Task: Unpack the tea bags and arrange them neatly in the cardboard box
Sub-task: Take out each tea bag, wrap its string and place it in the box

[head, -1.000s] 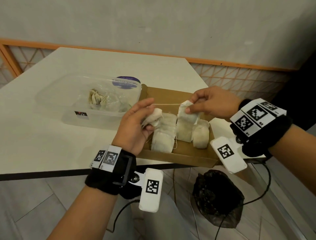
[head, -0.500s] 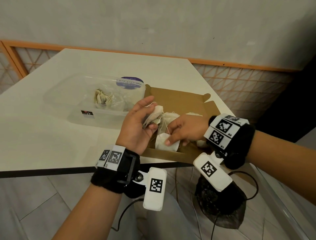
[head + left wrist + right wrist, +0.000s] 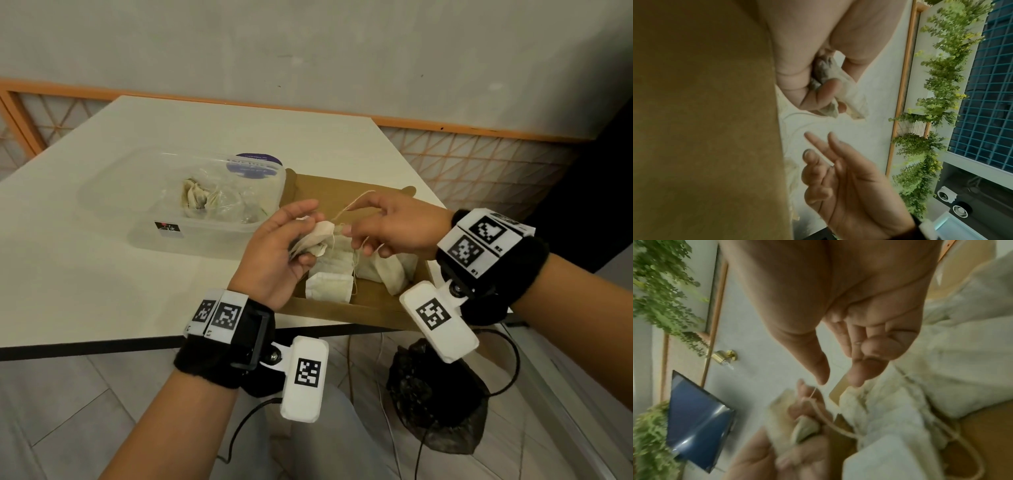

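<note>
My left hand hovers over the left end of the brown cardboard box and grips a crumpled bunch of tea bags, also visible in its curled fingers in the left wrist view. A thin string runs from that bunch up past the index finger of my right hand. The right hand is just right of the bunch, fingers spread, thumb and index apart. Several flat tea bags lie side by side in the box, with more under the right hand.
A clear plastic container stands left of the box on the white table, with more tea bags in wrapping inside. A black bag lies on the floor under the table's near edge. Cables hang from both wristbands.
The right hand held a tea bag above the box, then pressed it down among the others, and has now lifted away empty toward the left hand. The left hand kept its bunch.
</note>
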A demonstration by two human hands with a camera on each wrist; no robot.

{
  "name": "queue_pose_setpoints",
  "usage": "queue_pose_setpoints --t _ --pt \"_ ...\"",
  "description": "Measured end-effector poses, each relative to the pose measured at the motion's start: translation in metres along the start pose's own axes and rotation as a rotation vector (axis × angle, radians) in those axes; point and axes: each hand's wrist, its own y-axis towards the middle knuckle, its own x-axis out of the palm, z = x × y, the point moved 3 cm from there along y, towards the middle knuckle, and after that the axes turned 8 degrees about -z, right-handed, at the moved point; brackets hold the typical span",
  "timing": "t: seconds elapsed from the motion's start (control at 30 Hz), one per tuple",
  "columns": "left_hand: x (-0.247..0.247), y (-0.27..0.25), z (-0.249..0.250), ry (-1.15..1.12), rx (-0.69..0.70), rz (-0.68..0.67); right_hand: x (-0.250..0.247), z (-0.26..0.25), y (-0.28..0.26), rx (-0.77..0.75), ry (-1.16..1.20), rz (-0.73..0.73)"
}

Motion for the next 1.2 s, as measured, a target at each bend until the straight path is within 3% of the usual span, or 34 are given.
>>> queue_pose_setpoints --t 0.3,0.4,0.47,0.57,0.63,0.73,0.9,1.2 --pt "0.003 -0.004 0.003 0.021 -0.004 -0.069 -0.047 0.034 -0.009 0.123 0.142 0.256" --pt "0.003 -0.004 0.004 -0.021 0.006 -0.065 -0.059 0.035 -0.018 0.109 0.000 0.308" --pt "0.002 -0.003 0.003 -0.020 0.002 -0.048 -0.060 0.031 -0.023 0.052 -0.233 0.273" --pt "0.002 -0.002 0.002 -0.009 -0.010 -0.031 -0.045 0.020 -0.025 -0.041 -0.596 0.103" --pt "0.002 -0.002 0.002 -0.002 -0.018 -0.019 -0.036 0.016 -0.023 -0.052 -0.730 0.047" --pt "0.002 -0.001 0.001 0.018 -0.032 0.001 -0.032 0.010 -0.017 -0.069 -0.835 0.073" --pt "0.002 0.000 0.000 0.013 -0.040 0.012 -0.018 0.015 -0.008 0.014 -1.057 -0.045" --pt "0.002 0.000 0.000 0.021 -0.035 0.008 -0.029 0.013 -0.011 -0.022 -1.072 0.042"
